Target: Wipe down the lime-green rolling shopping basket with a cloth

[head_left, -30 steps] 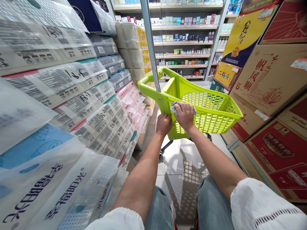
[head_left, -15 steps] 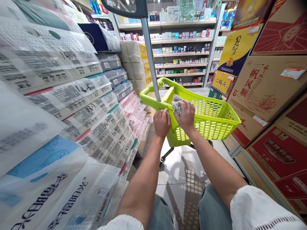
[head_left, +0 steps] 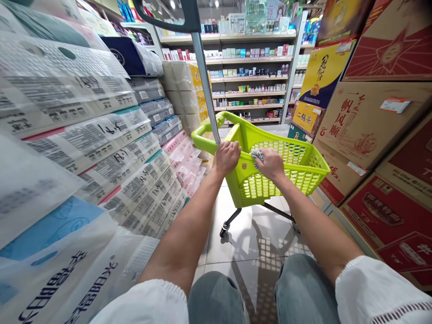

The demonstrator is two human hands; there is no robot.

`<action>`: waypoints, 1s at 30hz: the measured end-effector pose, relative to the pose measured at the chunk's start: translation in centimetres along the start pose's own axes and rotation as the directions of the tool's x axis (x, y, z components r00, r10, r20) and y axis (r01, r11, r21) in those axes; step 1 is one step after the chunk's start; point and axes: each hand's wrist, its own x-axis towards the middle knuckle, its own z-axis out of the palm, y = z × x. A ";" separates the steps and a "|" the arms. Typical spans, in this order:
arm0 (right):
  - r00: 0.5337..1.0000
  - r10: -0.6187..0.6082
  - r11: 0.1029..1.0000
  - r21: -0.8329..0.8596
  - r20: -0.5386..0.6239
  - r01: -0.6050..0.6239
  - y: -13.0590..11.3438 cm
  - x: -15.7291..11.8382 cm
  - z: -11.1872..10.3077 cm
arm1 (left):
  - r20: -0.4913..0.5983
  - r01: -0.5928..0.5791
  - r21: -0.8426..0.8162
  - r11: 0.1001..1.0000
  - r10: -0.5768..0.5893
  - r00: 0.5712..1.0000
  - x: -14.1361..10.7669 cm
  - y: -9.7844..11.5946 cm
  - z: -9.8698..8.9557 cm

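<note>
While the left hand (head_left: 227,157) curls its fingers over the cart (head_left: 234,182), presumably steadying it, we find the right hand (head_left: 271,164), fingers clenched, holding a cloth (head_left: 257,155) against it

Cloth (head_left: 256,154): partly covered by fingers (head_left: 264,156) of right hand (head_left: 272,164) | Green basket (head_left: 235,182): rim section hidden under left hand (head_left: 227,156) | Dark handle (head_left: 190,19): cut off by top edge | Sleeves (head_left: 378,288): cut off at bottom | Shelf goods (head_left: 248,52): labels too small to read
</note>
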 end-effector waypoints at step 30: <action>0.999 0.041 0.999 0.004 -0.020 -0.041 -7.5 -1.0 -0.3 | -0.058 0.025 -0.018 1.000 -0.026 0.998 -2.8 1.8 -2.5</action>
